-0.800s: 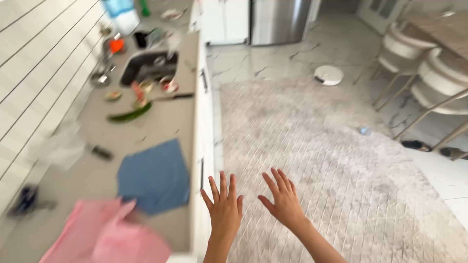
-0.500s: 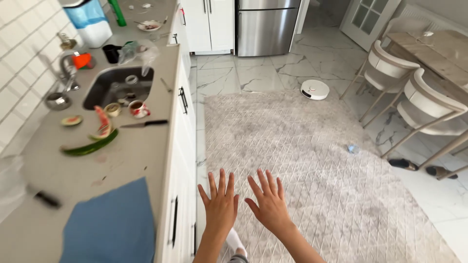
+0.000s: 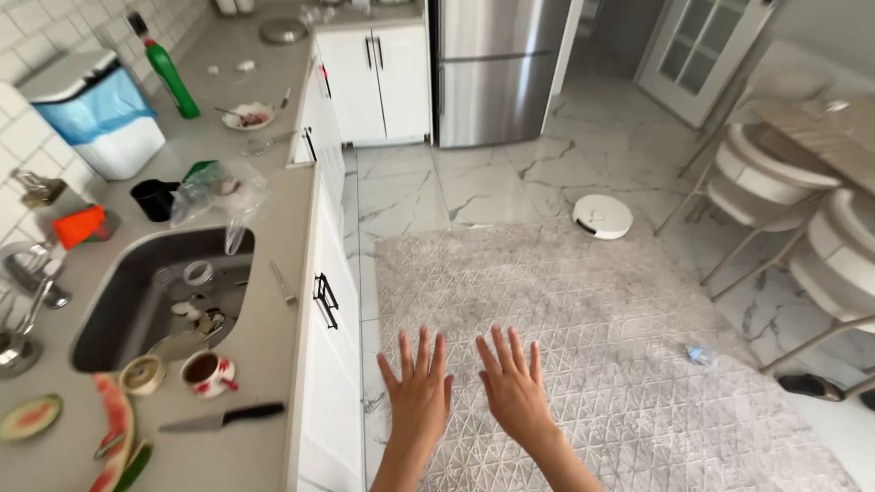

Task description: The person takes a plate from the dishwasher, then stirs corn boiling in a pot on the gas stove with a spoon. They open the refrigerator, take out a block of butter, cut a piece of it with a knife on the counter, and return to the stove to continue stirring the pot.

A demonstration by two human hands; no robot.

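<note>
Cut off at the lower edge: both forearms, below the left hand and right hand. Rinds at lower left clipped by the bottom edge too. Tap at far left only partly in frame. Chairs at right cropped and blurred, table beside them likewise. Too small to tell: bits in the sink, the scrap on the rug, contents of the plate. Dark shape at lower right unclear.
</note>
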